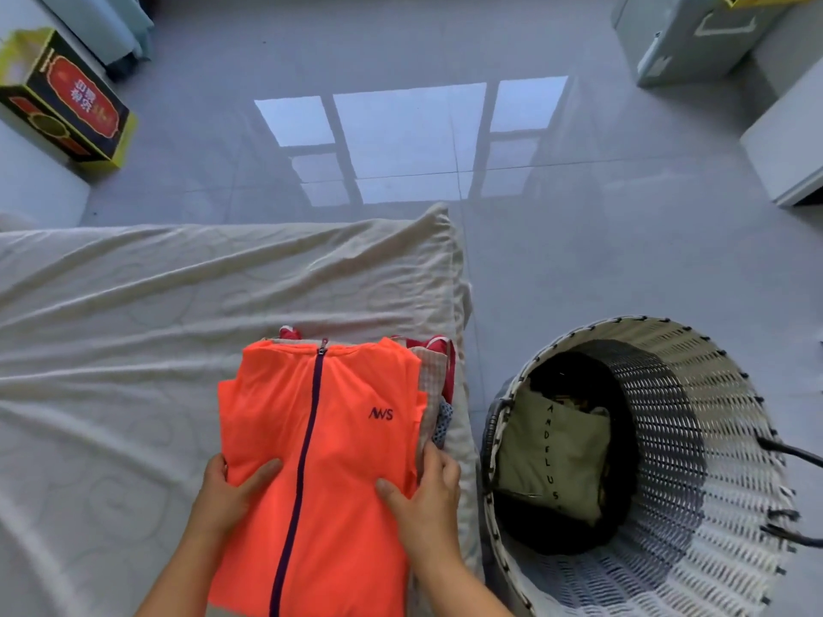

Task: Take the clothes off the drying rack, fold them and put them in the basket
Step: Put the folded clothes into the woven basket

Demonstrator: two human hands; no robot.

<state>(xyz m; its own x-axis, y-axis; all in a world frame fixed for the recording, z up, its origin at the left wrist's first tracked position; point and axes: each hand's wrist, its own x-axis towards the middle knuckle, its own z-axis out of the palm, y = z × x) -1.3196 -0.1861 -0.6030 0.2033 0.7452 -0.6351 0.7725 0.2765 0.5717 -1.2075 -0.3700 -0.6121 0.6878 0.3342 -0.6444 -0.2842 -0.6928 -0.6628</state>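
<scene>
The orange jacket (320,438), topping a folded pile on the bed (178,305), is clasped at its sides by our left hand (231,487) and right hand (429,487), thumbs on top.

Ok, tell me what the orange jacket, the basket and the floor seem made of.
Orange jacket: thin synthetic fabric, probably polyester; smooth neon surface, soft creases. Basket: woven wicker or plastic rattan, white; open weave visible. Floor: glossy tile; window reflection, grout lines.
</scene>
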